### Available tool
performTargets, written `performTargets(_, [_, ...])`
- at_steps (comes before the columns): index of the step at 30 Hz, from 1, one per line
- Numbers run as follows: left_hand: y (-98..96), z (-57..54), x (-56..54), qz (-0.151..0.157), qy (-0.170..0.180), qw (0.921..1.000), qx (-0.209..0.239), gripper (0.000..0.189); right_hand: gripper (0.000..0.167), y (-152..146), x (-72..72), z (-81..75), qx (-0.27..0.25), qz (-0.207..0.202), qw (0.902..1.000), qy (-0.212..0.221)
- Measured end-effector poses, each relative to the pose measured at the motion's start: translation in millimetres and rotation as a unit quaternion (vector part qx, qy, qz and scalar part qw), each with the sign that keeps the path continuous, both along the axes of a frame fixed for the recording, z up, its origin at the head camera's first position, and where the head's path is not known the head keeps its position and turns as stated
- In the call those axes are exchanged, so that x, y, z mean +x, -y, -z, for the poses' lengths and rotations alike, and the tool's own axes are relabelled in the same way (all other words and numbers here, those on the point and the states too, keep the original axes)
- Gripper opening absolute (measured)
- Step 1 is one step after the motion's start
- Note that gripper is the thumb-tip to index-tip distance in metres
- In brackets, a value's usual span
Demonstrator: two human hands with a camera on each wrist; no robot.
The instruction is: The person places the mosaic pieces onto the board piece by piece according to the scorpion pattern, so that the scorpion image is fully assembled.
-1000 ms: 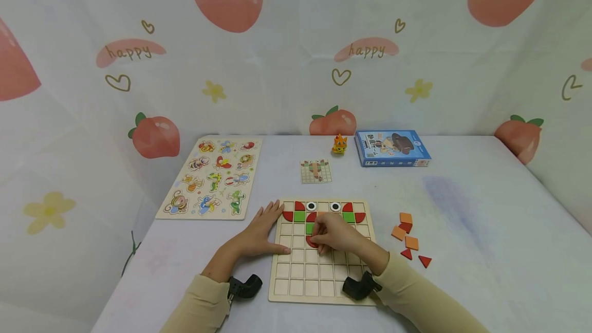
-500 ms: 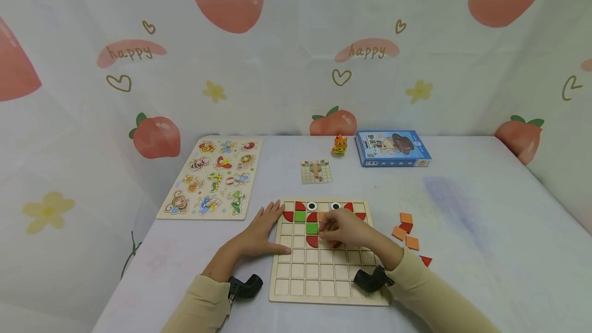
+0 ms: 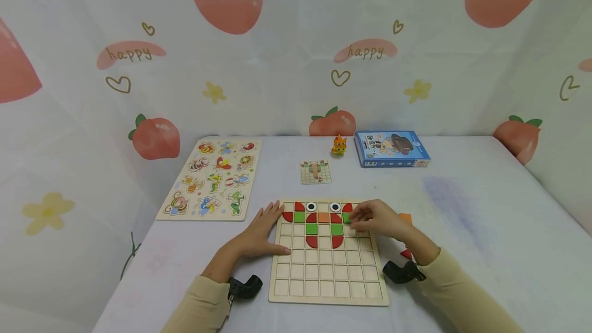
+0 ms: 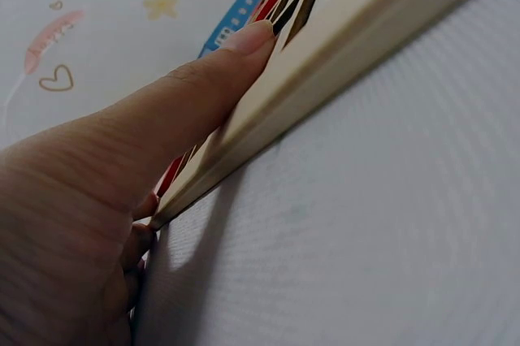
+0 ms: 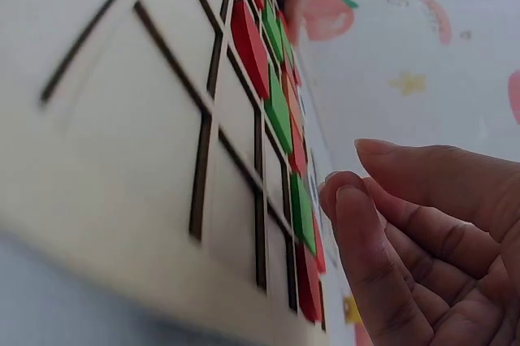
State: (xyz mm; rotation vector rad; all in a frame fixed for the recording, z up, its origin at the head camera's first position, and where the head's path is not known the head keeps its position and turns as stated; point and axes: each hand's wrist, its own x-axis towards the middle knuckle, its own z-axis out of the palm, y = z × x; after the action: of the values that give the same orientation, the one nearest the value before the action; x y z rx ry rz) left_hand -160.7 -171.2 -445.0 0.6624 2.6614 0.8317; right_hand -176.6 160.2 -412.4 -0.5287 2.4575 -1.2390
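A wooden grid board (image 3: 319, 272) lies before me, with flat tiles in its upper rows. Among them are red quarter-round tiles (image 3: 312, 242), green square tiles (image 3: 312, 229), an orange square tile (image 3: 323, 217) and two eye tiles (image 3: 335, 207). My left hand (image 3: 254, 235) rests at the board's left edge, fingers spread and thumb (image 4: 219, 66) lying on the rim. Over the board's upper right side hovers my right hand (image 3: 381, 218), fingers loosely bent. In the right wrist view its thumb and fingers (image 5: 366, 257) hold nothing.
Loose tiles, such as an orange one (image 3: 405, 218) and a red triangle (image 3: 406, 254), lie right of the board, partly behind the right arm. Behind it are a small pattern card (image 3: 316, 172), an orange figurine (image 3: 339, 145) and a blue box (image 3: 393, 149). An insect puzzle (image 3: 210, 181) lies left.
My right hand has moved right from the red and green tiles in the board's middle columns, uncovering them and the orange square tile. The left hand has stayed put.
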Motion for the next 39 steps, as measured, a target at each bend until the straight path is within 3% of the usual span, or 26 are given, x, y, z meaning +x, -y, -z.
performTargets(12, [-0.4, 0.5, -1.2, 0.001, 0.000, 1.0000, 0.000, 0.111, 0.024, -44, 0.6, -2.4, 0.034, 0.073, 0.9968, -0.005])
performTargets(18, [-0.1, -0.3, -0.6, 0.000, 0.004, 1.0000, -0.004, 0.111, 0.027, -66, 2.7, -3.9, 0.042, 0.085, 0.9954, -0.014])
performTargets(28, [-0.1, -2.0, 0.7, -0.003, 0.003, 1.0000, 0.001, 0.110, 0.032, -83, 14.9, -0.3, 0.055, 0.088, 0.9944, 0.017])
performTargets(39, [-0.1, -3.7, 1.5, -0.001, 0.006, 1.0000, 0.003, 0.110, 0.029, -81, 18.2, 6.9, 0.080, 0.069, 0.9942, 0.016])
